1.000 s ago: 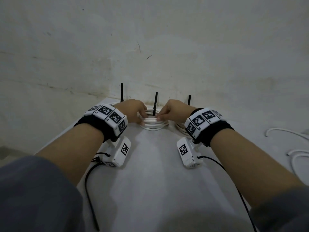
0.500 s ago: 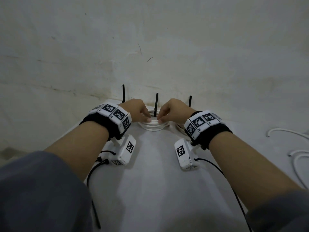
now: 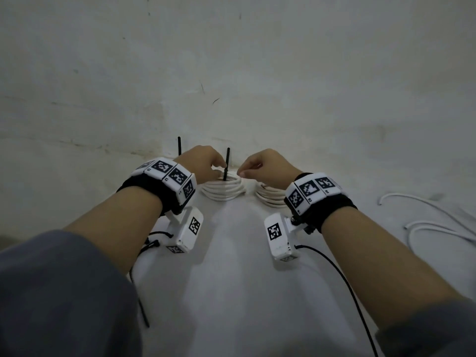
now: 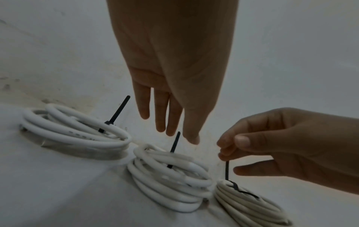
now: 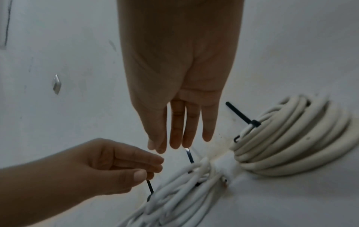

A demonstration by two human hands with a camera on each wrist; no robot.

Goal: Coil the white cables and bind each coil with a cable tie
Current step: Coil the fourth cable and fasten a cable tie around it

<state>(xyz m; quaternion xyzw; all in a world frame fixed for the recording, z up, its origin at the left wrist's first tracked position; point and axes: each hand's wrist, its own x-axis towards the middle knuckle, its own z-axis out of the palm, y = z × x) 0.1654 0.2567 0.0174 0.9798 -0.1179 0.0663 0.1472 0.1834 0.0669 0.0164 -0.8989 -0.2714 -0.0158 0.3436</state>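
The hands have drawn apart over the middle coil (image 3: 223,191). The left hand (image 3: 203,164) pinches its upright cable tie (image 3: 226,162), and the right hand (image 3: 268,167) pinches the right coil (image 4: 248,204)'s right tie (image 4: 227,169). Loose cables (image 3: 435,225) lie at the frame's right edge.

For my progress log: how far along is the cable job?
Done: the left coil, middle coil and right coil are wound, each wearing a black cable tie. In hand: the left hand and right hand each pinch a tie's tail, probably tightening. Left: the loose white cables at the right, not yet coiled.
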